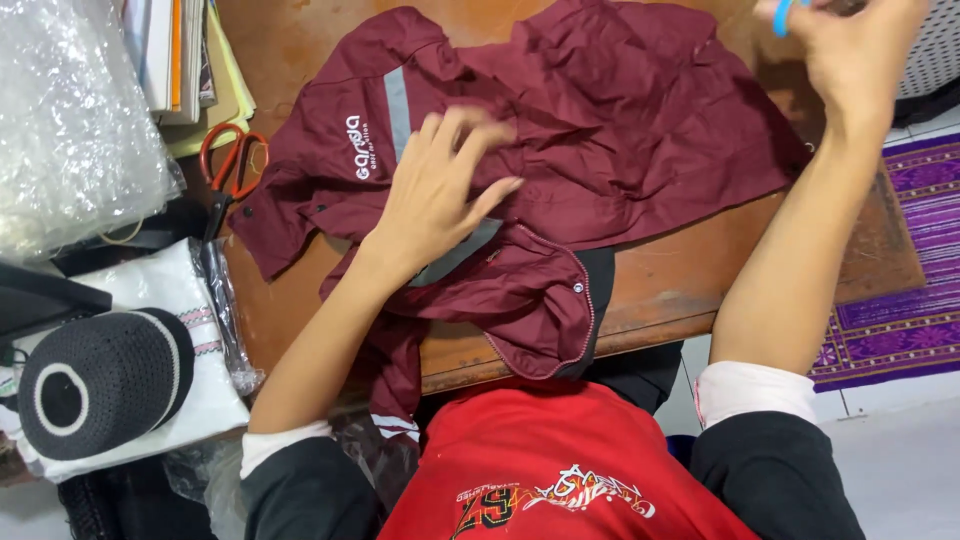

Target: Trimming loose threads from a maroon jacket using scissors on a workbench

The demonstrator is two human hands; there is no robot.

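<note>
A crumpled maroon garment (620,120) with grey stripes and white lettering lies spread on a brown wooden table (670,285). Part of it hangs over the near edge. My left hand (440,190) rests flat on the garment's middle, fingers spread, pressing the cloth. My right hand (855,50) is raised at the top right, past the garment's far corner, with its fingers closed around a small light-blue object (781,16) that is mostly hidden and cut off by the frame edge.
Orange-handled scissors (228,165) lie at the table's left edge beside stacked books (180,55). Bubble wrap (70,120) fills the top left. A black knitted cap (105,375) sits on wrapped white cloth (180,290). A purple rug (915,270) is on the right.
</note>
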